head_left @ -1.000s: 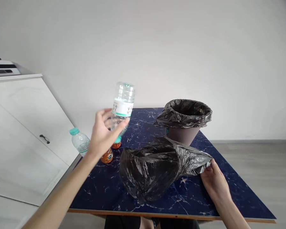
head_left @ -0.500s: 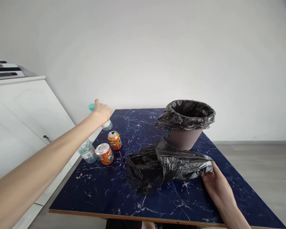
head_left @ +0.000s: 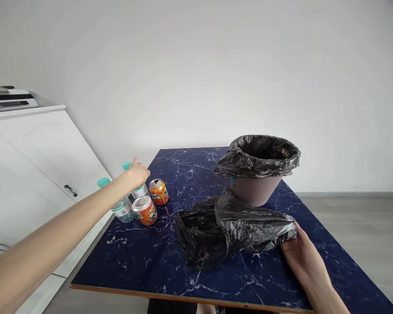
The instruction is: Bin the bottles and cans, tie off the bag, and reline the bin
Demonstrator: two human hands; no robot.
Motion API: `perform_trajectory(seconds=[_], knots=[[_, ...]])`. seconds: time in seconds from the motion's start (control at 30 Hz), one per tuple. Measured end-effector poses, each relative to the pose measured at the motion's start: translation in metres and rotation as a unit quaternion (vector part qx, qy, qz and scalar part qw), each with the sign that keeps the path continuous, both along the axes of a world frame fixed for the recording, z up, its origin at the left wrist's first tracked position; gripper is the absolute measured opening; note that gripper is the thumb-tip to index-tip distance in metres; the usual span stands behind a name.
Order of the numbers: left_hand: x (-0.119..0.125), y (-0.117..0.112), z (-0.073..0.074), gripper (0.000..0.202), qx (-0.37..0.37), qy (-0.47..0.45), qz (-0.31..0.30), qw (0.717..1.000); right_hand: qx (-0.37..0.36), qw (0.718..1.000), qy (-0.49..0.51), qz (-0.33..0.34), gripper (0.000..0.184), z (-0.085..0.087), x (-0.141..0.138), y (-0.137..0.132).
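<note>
My left hand (head_left: 136,172) reaches out to the table's left edge and grips a clear water bottle (head_left: 140,190) with a teal cap, standing upright. A second clear bottle (head_left: 119,205) stands just in front of it. Two orange cans (head_left: 159,191) (head_left: 145,210) sit right beside the bottles. My right hand (head_left: 301,255) rests on the dark blue marbled table (head_left: 183,270) and pinches the right end of a loose black plastic bag (head_left: 229,229) that lies crumpled in the middle.
A brown bin lined with a black bag (head_left: 257,168) stands behind the loose bag. A white cabinet (head_left: 36,165) runs along the left side of the table. Grey floor shows at the right.
My left hand carried the bottle from mid-air down to the table's left edge beside the cans and other bottle. The black bag has sagged flatter. My right hand kept its hold.
</note>
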State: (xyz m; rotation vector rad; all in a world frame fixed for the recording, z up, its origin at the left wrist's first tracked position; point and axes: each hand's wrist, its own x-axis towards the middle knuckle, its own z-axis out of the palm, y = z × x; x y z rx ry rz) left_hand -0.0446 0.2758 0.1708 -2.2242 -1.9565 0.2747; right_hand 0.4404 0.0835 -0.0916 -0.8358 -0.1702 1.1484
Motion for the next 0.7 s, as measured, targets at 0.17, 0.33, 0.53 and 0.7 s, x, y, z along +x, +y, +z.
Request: perform_trajectory(seconds=[0.17,0.33,0.53,0.7], knots=[[0.005,-0.010,0.003,0.034,-0.074,0.065,0.029,0.995,0.010,1.000,0.009,0.008,0.022,0.004,-0.001,-0.001],[0.026,-0.022,0.024,0.036,-0.095,0.080,0.023,0.992,0.004,1.000,0.010,0.000,0.018,0.008,-0.002,-0.001],[0.082,-0.076,0.077,0.052,-0.036,-0.017,-0.044,0.998,-0.002,1.000,-0.012,-0.004,0.013,0.013,-0.006,0.000],[0.143,-0.191,0.034,0.059,-0.093,-0.290,-0.097,0.948,-0.018,0.998,-0.062,0.006,0.022,0.022,-0.008,-0.001]])
